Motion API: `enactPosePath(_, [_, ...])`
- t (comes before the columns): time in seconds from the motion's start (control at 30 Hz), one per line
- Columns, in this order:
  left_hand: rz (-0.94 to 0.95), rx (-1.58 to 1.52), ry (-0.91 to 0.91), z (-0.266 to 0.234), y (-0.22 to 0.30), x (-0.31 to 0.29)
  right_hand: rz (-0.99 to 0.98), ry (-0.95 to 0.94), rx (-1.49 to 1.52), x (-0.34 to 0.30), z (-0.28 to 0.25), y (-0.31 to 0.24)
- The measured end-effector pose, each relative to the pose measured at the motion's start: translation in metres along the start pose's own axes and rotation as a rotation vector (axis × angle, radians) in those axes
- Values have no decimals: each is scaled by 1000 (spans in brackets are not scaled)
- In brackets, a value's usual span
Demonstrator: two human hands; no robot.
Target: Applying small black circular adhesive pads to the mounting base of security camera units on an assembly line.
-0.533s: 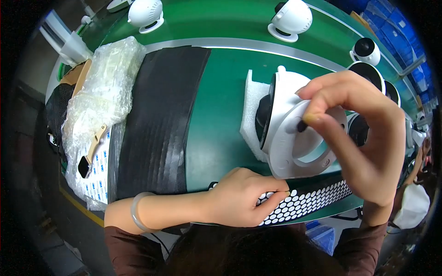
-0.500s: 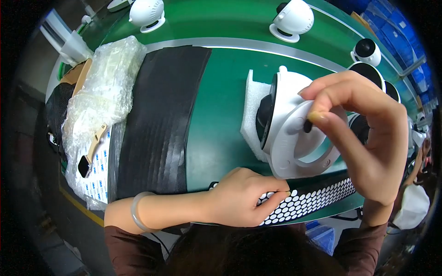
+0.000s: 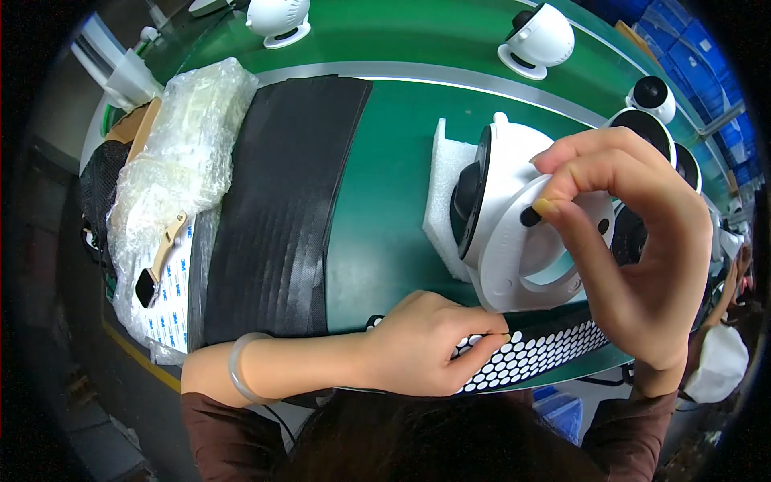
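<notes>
Pad (image 3: 530, 216), small and black, was pinched between thumb and forefinger of the right hand (image 3: 662, 257) over the ring base (image 3: 498, 261) of a white device (image 3: 518, 145), contact unclear; the left hand (image 3: 426, 345) gripped a dotted strip (image 3: 554, 352). White foam (image 3: 438, 201) stood by the device's dark front. The right hand partly blocked units (image 3: 649, 127) behind it; black sheeting (image 3: 281, 201), a bubble-wrapped bundle (image 3: 193, 136) and a watch (image 3: 164, 253) lay left.

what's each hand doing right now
Left hand: closed, resting on the dotted strip; grip on it unclear.
Right hand: closed, pinching a small black pad.

Head-worn fisheye; downward, near hands (image 3: 426, 345)
</notes>
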State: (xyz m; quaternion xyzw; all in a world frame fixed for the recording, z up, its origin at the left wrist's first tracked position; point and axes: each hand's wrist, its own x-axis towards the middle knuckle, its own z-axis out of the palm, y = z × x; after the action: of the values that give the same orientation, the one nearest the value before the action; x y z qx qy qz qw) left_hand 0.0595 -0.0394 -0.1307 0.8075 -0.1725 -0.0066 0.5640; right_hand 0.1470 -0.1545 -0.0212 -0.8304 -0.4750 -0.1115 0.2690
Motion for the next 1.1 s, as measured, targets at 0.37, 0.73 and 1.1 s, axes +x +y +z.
enactPosePath(0.37, [56, 21, 2, 2, -2, -1, 154, 189, 330, 5, 12, 2])
enactPosePath(0.73, [112, 74, 18, 3, -1, -2, 247, -313, 637, 9, -3, 34])
enactPosePath(1.1, [87, 41, 34, 5, 11, 4, -310, 206, 20, -12, -10, 36])
